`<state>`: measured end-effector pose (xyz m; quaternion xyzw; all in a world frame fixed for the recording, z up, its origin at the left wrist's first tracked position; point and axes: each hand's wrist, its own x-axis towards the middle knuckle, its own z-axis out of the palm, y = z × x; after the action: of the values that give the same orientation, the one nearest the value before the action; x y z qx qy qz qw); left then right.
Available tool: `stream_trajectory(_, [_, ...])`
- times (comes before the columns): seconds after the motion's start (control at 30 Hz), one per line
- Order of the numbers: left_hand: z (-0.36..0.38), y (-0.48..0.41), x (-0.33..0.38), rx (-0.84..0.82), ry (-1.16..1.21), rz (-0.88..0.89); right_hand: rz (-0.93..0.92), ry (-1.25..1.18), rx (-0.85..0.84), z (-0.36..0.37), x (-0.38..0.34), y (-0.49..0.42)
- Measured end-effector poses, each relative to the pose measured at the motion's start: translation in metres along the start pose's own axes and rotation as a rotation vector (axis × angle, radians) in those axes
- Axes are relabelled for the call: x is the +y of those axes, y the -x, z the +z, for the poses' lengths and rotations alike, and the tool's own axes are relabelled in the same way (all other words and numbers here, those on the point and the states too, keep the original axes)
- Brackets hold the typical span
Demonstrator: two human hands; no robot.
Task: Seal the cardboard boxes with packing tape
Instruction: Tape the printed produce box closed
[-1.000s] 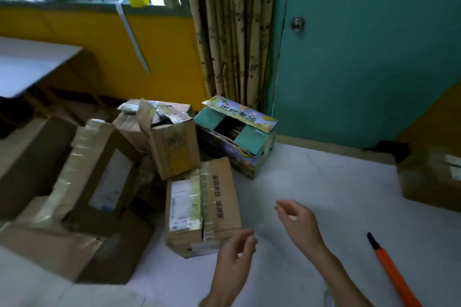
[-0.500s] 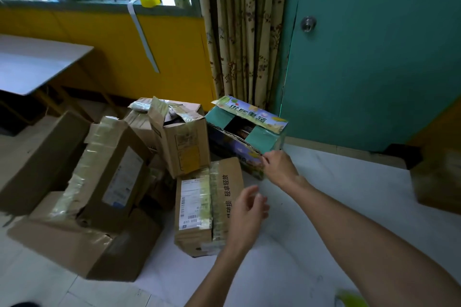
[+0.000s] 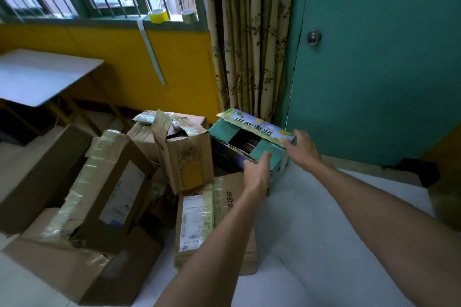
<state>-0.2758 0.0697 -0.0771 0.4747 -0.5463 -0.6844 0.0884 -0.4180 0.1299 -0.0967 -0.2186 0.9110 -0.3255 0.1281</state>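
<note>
Head view: left hand (image 3: 257,173), fingers (image 3: 265,157) together, touching teal flap (image 3: 274,154) of open printed cardboard box (image 3: 279,174); right hand (image 3: 305,148), fingers apart, resting on printed flap (image 3: 257,127).

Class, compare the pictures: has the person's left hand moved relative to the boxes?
Yes. The left hand has gone forward, from the near end of the flat brown box to the printed box.

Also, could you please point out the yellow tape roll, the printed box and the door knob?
yellow tape roll (image 3: 159,17): head view, its outer yellow face.
printed box (image 3: 254,127): head view, its raised lettered top flap.
door knob (image 3: 313,37): head view, middle of the round knob.
</note>
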Motion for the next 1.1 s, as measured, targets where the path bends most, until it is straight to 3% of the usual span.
stream_trajectory(0.33, [0.004, -0.032, -0.008, -0.004, 0.0, -0.085, 0.089, -0.044, -0.199, 0.024, 0.014, -0.067])
stream_trajectory(0.57, [0.017, -0.027, -0.006, -0.041, -0.037, -0.077, 0.01, -0.015, -0.08, 0.024, 0.046, -0.041])
stream_trajectory(0.8, [0.037, -0.011, -0.023, -0.166, -0.126, -0.087, 0.124, 0.009, 0.056, -0.007, 0.096, 0.013])
stream_trajectory(0.97, [0.034, 0.032, -0.024, -0.286, -0.228, -0.114, 0.205, 0.01, 0.114, -0.022, 0.124, 0.093])
stream_trajectory(1.1, [0.023, 0.052, -0.031, -0.291, -0.296, -0.102, 0.249, -0.088, 0.171, -0.013, 0.138, 0.162])
